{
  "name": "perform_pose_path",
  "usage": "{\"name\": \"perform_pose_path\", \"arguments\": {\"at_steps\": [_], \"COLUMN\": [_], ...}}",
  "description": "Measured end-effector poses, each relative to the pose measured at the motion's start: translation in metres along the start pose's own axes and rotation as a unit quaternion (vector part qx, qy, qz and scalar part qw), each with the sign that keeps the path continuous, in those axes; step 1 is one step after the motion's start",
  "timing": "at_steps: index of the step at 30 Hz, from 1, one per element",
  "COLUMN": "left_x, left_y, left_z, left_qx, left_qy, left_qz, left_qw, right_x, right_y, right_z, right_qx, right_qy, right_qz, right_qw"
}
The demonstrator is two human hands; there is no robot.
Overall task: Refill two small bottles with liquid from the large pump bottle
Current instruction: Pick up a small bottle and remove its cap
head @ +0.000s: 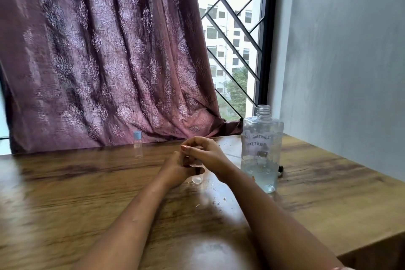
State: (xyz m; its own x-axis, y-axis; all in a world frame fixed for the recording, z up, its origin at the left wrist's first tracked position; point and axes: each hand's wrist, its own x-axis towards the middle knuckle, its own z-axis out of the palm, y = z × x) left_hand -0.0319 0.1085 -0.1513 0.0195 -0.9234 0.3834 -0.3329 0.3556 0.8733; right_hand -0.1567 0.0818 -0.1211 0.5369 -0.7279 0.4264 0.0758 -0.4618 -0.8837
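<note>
Both hands meet over the middle of the wooden table point(87, 182). The left hand point(176, 170) has its fingers curled round a small clear bottle point(196, 178), which is tilted so that its round pale end points toward the near edge and sits just above the tabletop. The right hand point(207, 153) lies just beyond it and touches the left hand. Its fingers are bent and drawn together over the far end of the bottle, but whether they pinch anything there cannot be told, since the hands hide that end.

A second small bottle point(138, 146) stands upright on the far side of the table, to the left of the hands and well apart from them, with a blue cap point(137, 134) on it. The large bottle point(262, 144) stands upright just to the right of the right forearm. Its threaded neck is open, and clear liquid fills only its lowest part. A small dark object point(280, 170) shows behind its right side, too hidden to identify.

Beyond the table hangs a patterned purple curtain point(98, 50). To its right is a window point(232, 39) with a diagonal grille, and a pale wall point(339, 50) runs along the right side.
</note>
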Motion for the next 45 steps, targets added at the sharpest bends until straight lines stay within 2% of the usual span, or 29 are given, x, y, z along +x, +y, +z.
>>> {"name": "perform_pose_path", "arguments": {"at_steps": [3, 5, 7, 9, 13, 19, 22, 24, 26, 28, 34, 39, 41, 43, 45], "left_x": [0.001, 0.001, 0.001, 0.0, -0.003, -0.004, -0.003, -0.003, -0.003, -0.003, -0.003, -0.003, -0.004, -0.004, -0.004], "left_y": [-0.003, -0.004, -0.005, -0.005, -0.002, -0.002, -0.002, -0.002, -0.003, -0.003, -0.002, -0.001, -0.001, -0.001, -0.001], "left_z": [0.0, 0.0, -0.001, -0.001, -0.003, -0.002, -0.002, -0.002, -0.003, -0.004, -0.002, -0.002, -0.002, -0.003, -0.003], "left_qx": [0.016, 0.014, 0.019, 0.031, 0.046, 0.036, 0.021, 0.019, 0.023, 0.021, 0.017, 0.038, 0.037, 0.031, 0.026], "left_qy": [0.009, 0.014, 0.024, 0.022, 0.02, 0.023, 0.021, 0.02, 0.02, 0.021, 0.022, 0.02, 0.018, 0.017, 0.017], "left_qz": [-0.011, -0.017, -0.023, -0.027, -0.029, -0.034, -0.035, -0.034, -0.034, -0.037, -0.034, -0.027, -0.03, -0.034, -0.038], "left_qw": [1.0, 1.0, 0.999, 0.999, 0.998, 0.999, 0.999, 0.999, 0.999, 0.999, 0.999, 0.999, 0.999, 0.999, 0.999], "right_x": [-0.001, 0.002, 0.007, 0.009, 0.007, 0.004, 0.005, 0.006, 0.005, 0.006, 0.007, 0.008, 0.008, 0.006, 0.005], "right_y": [-0.003, 0.003, 0.009, 0.011, 0.007, 0.0, 0.003, 0.006, 0.005, 0.005, 0.007, 0.012, 0.014, 0.011, 0.006], "right_z": [-0.001, -0.004, -0.008, -0.012, -0.019, -0.027, -0.025, -0.022, -0.02, -0.02, -0.022, -0.017, -0.016, -0.019, -0.022], "right_qx": [0.047, -0.07, -0.236, -0.294, -0.274, -0.114, -0.177, -0.279, -0.331, -0.328, -0.215, -0.32, -0.328, -0.276, -0.192], "right_qy": [0.001, 0.035, 0.074, 0.091, 0.076, -0.023, 0.01, 0.048, 0.055, 0.04, -0.004, 0.07, 0.083, 0.07, 0.018], "right_qz": [0.009, -0.011, -0.043, -0.053, -0.057, -0.001, -0.003, -0.031, -0.062, -0.068, -0.012, -0.073, -0.078, -0.057, -0.018], "right_qw": [0.999, 0.997, 0.968, 0.95, 0.957, 0.993, 0.984, 0.959, 0.94, 0.941, 0.977, 0.942, 0.938, 0.957, 0.981]}}
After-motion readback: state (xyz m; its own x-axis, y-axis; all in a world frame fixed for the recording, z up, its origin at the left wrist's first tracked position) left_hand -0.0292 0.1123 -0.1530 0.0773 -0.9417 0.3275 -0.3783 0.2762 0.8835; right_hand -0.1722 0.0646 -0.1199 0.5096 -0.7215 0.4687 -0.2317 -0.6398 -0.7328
